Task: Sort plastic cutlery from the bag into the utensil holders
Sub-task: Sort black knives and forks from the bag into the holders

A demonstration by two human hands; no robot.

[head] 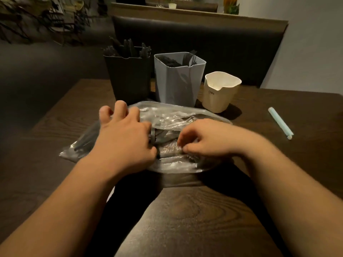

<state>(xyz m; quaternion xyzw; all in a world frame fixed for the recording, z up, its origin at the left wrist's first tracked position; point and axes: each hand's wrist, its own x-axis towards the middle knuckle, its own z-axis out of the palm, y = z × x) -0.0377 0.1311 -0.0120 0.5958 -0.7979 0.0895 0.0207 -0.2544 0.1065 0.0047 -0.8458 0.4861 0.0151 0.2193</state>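
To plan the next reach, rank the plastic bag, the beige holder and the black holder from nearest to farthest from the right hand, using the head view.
1. plastic bag: directly under the right hand, touching it.
2. beige holder: just beyond the hand, slightly right.
3. black holder: back left, past the bag.

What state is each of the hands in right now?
Left hand: open, fingers spread, pressing on the clear plastic bag of black cutlery.
Right hand: closed, fingers curled, pinching that bag.
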